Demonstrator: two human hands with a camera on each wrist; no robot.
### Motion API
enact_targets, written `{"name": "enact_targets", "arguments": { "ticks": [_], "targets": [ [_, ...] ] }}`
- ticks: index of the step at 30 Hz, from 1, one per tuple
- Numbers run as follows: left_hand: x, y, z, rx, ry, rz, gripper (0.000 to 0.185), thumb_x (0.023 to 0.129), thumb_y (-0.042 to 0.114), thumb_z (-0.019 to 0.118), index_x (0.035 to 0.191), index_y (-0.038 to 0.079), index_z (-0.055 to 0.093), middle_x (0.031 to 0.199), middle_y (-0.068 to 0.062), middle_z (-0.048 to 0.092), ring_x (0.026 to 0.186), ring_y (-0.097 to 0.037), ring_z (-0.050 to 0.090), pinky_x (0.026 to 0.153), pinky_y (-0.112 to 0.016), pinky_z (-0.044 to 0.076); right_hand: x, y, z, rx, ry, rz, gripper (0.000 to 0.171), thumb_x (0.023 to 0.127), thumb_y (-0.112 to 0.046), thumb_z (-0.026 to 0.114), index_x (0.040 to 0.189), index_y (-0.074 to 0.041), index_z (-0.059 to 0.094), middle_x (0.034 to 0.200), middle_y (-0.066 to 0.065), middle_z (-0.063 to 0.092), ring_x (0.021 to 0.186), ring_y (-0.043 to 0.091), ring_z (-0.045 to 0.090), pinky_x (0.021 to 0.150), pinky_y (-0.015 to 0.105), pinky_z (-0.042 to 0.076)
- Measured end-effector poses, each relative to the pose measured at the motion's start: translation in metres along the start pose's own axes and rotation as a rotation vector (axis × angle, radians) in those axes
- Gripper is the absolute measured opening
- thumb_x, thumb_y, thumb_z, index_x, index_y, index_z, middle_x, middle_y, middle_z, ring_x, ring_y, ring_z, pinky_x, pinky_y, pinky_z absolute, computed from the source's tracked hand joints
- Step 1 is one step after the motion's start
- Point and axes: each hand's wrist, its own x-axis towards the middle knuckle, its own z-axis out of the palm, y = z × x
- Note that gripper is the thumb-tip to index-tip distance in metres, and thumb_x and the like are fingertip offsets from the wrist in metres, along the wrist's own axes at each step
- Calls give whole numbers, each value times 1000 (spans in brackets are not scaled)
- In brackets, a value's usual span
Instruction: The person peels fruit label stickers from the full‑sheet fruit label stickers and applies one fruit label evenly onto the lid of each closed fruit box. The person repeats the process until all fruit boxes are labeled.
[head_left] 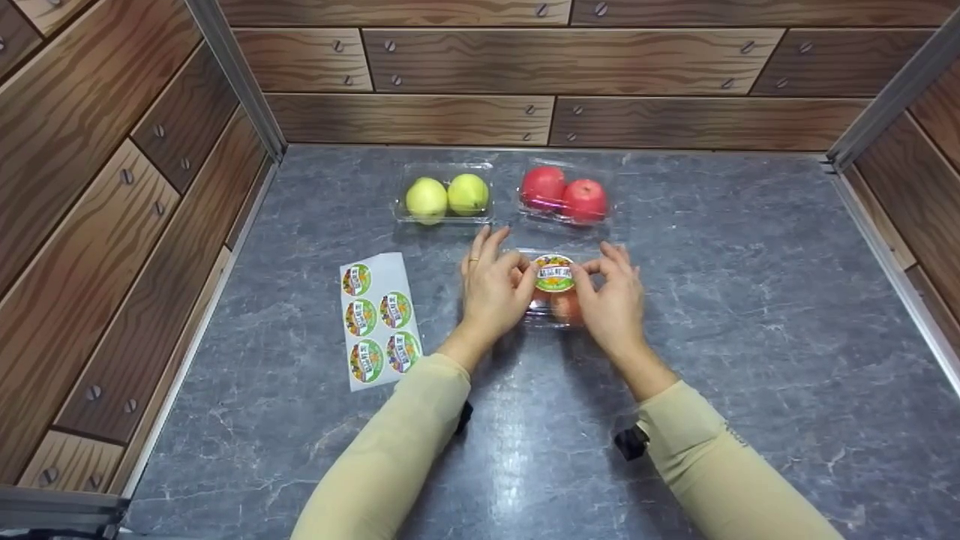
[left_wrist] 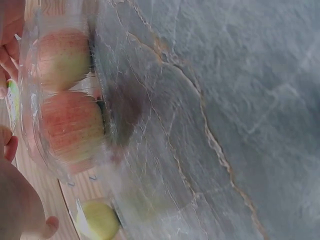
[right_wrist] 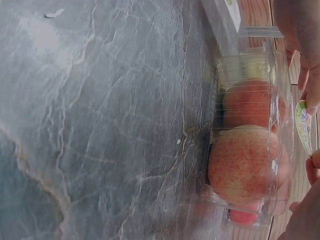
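Observation:
A round fruit sticker [head_left: 554, 274] with a green and yellow print is pinched at its left edge by my left hand [head_left: 495, 289] and at its right edge by my right hand [head_left: 613, 300]. The sticker [right_wrist: 303, 125] stands just off the lid in the right wrist view. Below it sits a clear plastic box [head_left: 547, 321] with two reddish peach-like fruits [right_wrist: 245, 165]. In the left wrist view the fruits [left_wrist: 72, 125] show through the box wall, and part of my left hand [left_wrist: 20, 200] is at the left edge.
A white sticker sheet [head_left: 379, 319] with several round stickers lies to the left. Behind stand a clear box with two yellow-green fruits [head_left: 427, 199] and another with two red fruits [head_left: 584, 201]. Wood-patterned walls [head_left: 570, 64] enclose the grey marbled table [head_left: 750, 300].

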Motion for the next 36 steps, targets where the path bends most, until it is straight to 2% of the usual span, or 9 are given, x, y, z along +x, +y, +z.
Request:
{"name": "enact_targets", "arguments": {
  "ticks": [7,36],
  "targets": [
    [0,1,0,15,-27,-35,21,94,24,75,77,11,70,149,-18,60,151,-40,40,119,-59,31,1,1,0,-25,-15,-13,20,97,-13,76,88,4,71,146,32,58,149,52,39,125,70,11],
    [0,0,4,19,-37,-66,22,92,22,75,74,11,69,150,-17,59,151,-41,40,118,-62,33,2,7,2,-40,-25,-2,22,97,-14,76,87,5,72,146,33,57,149,53,38,124,71,13]
  ]
}}
